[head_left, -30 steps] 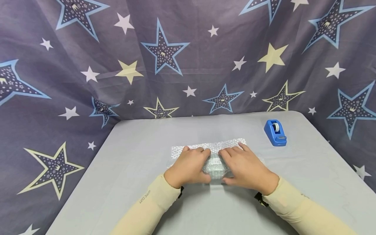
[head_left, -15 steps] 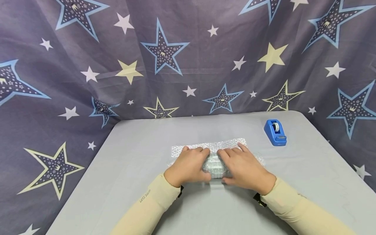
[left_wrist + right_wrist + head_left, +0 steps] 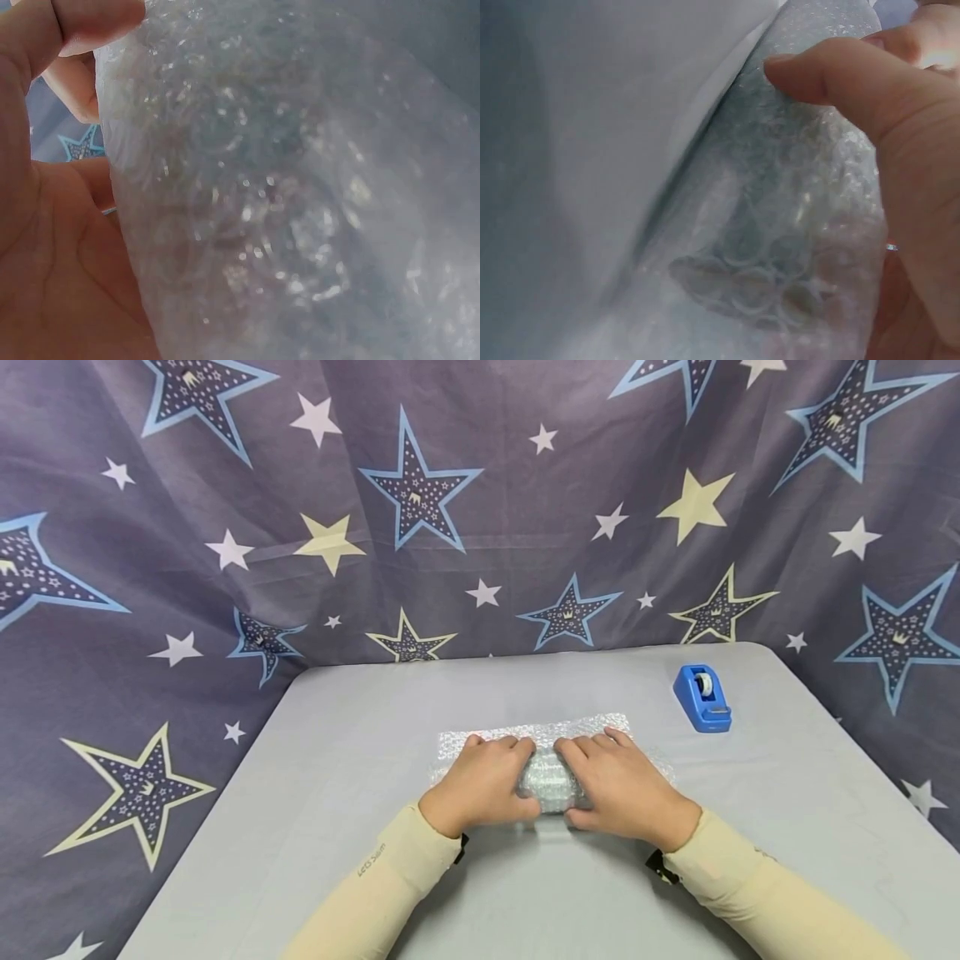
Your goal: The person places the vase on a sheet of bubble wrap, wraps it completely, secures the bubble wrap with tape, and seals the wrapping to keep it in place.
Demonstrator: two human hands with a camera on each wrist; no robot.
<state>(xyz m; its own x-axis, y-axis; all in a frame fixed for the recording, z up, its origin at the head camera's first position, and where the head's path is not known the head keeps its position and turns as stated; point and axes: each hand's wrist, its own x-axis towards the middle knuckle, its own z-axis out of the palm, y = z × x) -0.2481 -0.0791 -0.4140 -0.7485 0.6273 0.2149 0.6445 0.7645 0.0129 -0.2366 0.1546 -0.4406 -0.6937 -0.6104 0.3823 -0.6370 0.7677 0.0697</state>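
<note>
A rolled-up bundle of clear bubble wrap (image 3: 549, 781) lies across the middle of the table, with a flat strip of the wrap showing beyond it. What is inside the bundle cannot be made out. My left hand (image 3: 483, 785) grips the left part, fingers over the top and thumb at the near side. On the right part, my right hand (image 3: 626, 789) holds it the same way. The left wrist view shows the bubble wrap (image 3: 247, 187) close up beside the palm. In the right wrist view the thumb presses on the bubble wrap (image 3: 780, 172).
A blue tape dispenser (image 3: 702, 699) with a roll of tape stands at the back right of the table (image 3: 360, 735). A dark curtain (image 3: 480, 510) printed with stars hangs behind the table and along its sides.
The near side of the bundle has shifted slightly away from me, and my right hand has moved a little to the left with it. Both hands keep their grip. The tape dispenser stays put.
</note>
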